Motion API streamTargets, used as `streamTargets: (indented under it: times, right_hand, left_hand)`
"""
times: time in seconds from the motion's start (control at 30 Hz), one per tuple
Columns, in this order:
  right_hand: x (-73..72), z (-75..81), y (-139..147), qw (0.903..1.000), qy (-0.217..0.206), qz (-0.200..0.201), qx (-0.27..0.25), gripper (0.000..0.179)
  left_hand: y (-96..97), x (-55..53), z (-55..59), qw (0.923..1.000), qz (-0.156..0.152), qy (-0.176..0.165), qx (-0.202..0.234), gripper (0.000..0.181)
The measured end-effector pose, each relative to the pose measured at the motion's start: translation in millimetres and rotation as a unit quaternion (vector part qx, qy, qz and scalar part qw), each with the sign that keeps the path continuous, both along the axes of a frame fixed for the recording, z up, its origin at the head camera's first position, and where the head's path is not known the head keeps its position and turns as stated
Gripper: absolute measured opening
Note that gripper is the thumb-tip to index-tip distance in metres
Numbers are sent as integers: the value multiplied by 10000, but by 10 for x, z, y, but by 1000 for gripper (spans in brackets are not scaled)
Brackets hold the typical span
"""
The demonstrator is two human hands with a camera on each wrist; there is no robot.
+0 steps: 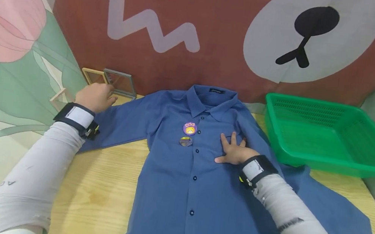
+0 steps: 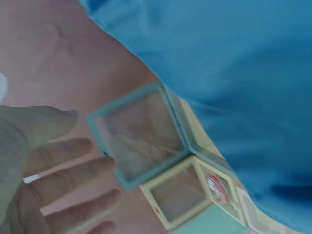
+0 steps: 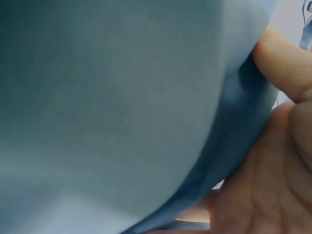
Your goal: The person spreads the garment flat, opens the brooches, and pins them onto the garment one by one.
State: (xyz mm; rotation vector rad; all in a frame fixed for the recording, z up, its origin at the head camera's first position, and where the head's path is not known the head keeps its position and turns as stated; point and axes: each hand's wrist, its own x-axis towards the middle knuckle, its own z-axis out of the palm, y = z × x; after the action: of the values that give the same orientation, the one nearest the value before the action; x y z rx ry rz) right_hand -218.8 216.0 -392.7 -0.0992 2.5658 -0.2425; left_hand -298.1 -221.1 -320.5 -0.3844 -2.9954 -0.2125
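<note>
A blue long-sleeved button-up shirt [image 1: 166, 191] lies spread face up. On its chest sit a round purple badge with a yellow face [image 1: 190, 128] and, just below, a shiny round badge [image 1: 186, 141]. My right hand [image 1: 236, 154] rests with spread fingers on the other side of the chest. Above the sleeve at left hovers my left hand [image 1: 94, 97], its fingers extended and holding nothing in the left wrist view. Close to it stand a grey-blue frame [image 2: 139, 136] and a cream frame [image 2: 178, 192], both with clear panes. A red-and-white round badge [image 2: 218, 190] shows by the cream one.
A green plastic basket [image 1: 307, 156] stands at the right, close to the shirt's other sleeve. Another small pale frame [image 1: 60, 96] leans at the left wall. Behind the wooden table [image 1: 98, 184] hangs a brown printed cloth [image 1: 224, 29].
</note>
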Motion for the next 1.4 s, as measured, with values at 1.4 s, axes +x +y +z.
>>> streamTargets:
  times: [1.4]
  right_hand:
    - [277,12,-147,9991,-127,-359,179,103]
  left_hand:
    - [-853,-651,-620,9934,716,-888,154,44]
